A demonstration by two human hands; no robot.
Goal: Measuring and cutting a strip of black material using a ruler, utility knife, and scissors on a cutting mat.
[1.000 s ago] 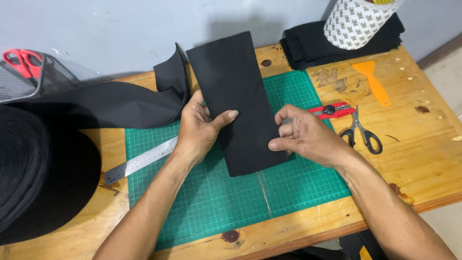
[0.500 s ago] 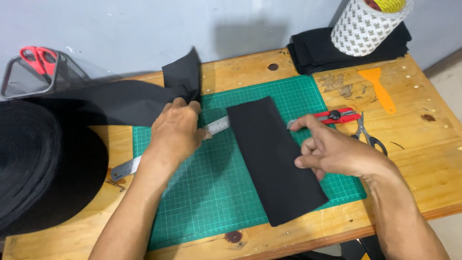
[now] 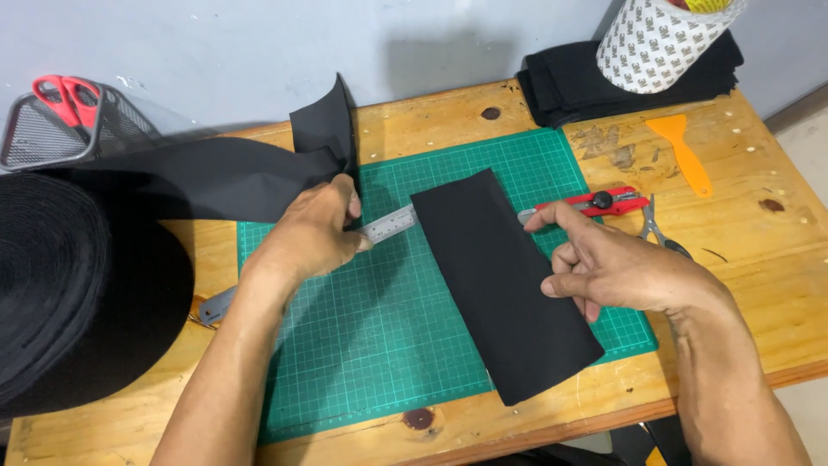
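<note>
**While one black piece lies cut, the strip end is back in hand**

Since the cut black piece [image 3: 504, 285] is what's in play, I'll start there: it lies flat and slantwise across the right half of the green cutting mat [image 3: 371, 345], with its lower corner hanging past the mat onto the bench [image 3: 776, 259]. The right hand [image 3: 617, 272] has it by the right edge. The thumb and curled fingers look pinched on the cloth, and the index finger sticks out toward the red utility knife [image 3: 595, 203], not touching it.

The left hand [image 3: 306, 237] is at the mat's top left corner, fingers closed around the black strip [image 3: 216, 177] just where its free end [image 3: 323, 129] curls upright. That strip runs off the big black roll [image 3: 69, 285] at the left. A steel ruler [image 3: 388, 226] lies under that hand, and its far end slips beneath the cut piece.

My read: this is the in-between step, one length done and held aside, fresh strip gripped at the mat. Another cut would need the strip flattened on the grid, the ruler freed and squared across it, and the knife picked up.

Further out are small scissors [image 3: 660, 233] beside the knife, an orange scraper [image 3: 681, 154], a stack of black pieces [image 3: 586, 82] under a patterned white roll [image 3: 647, 43], and a wire basket [image 3: 60, 129] holding red-handled scissors [image 3: 65, 93].
</note>
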